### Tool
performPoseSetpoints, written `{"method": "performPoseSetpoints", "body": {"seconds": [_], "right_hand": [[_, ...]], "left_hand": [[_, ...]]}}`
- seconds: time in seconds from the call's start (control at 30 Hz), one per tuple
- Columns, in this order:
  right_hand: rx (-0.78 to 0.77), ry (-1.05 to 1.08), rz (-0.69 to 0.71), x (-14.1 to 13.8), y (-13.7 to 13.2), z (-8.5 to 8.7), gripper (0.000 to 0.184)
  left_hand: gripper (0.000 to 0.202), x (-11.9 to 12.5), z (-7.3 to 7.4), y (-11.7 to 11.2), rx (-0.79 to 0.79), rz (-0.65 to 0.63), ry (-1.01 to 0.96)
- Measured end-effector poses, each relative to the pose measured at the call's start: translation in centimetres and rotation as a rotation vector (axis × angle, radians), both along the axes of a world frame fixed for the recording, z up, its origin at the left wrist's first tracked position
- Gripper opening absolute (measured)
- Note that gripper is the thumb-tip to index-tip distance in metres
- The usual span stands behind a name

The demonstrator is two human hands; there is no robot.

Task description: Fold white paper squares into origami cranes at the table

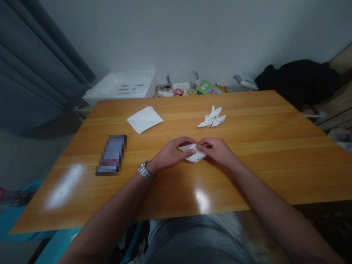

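Observation:
A small folded piece of white paper (195, 157) with a dark dashed line along its near edges lies between my hands at the middle of the wooden table (176, 190). My left hand (176, 152) grips it from the left, thumb on top and fingers behind the far side. From the right, my right hand (216, 149) pinches its upper right part with thumb and forefinger. Parts of the paper are hidden under my fingers. Beyond my right hand stand folded paper birds (212, 118), close together. A stack of white paper sheets (145, 120) rests at the back left.
A phone (112, 154) lies on the left of the table. Behind the far edge are a white basin (126, 86), a green packet (209, 88) and assorted small items. A black cloth heap (298, 82) sits at the back right. A grey curtain (35, 62) hangs at left.

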State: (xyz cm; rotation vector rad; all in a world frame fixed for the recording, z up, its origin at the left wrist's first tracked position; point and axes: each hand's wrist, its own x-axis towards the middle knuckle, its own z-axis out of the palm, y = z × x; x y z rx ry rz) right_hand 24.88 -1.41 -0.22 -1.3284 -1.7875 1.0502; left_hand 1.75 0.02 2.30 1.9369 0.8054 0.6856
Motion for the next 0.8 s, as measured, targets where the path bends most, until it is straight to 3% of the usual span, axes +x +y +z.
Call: {"method": "performPoseSetpoints", "body": {"seconds": [0.07,0.2,0.43,0.8], "right_hand": [[0.007,0.012,-0.038,0.2,0.1,0.0,0.027],[0.018,0.043,-0.07,0.4,0.3,0.2,0.028],[0.002,0.081,-0.03,0.4,0.3,-0.2,0.028],[-0.062,0.074,0.073,-0.6,-0.2,-0.2,0.035]], "left_hand": [[0.043,-0.1,0.1,0.0,0.046,-0.017,0.041],[0.032,-0.3,-0.7,0.4,0.099,0.081,0.027],[0.023,-0.4,-1.2,0.9,0.104,0.158,0.024],[0.021,-0.1,-0.9,0.4,0.176,0.115,0.062]]}}
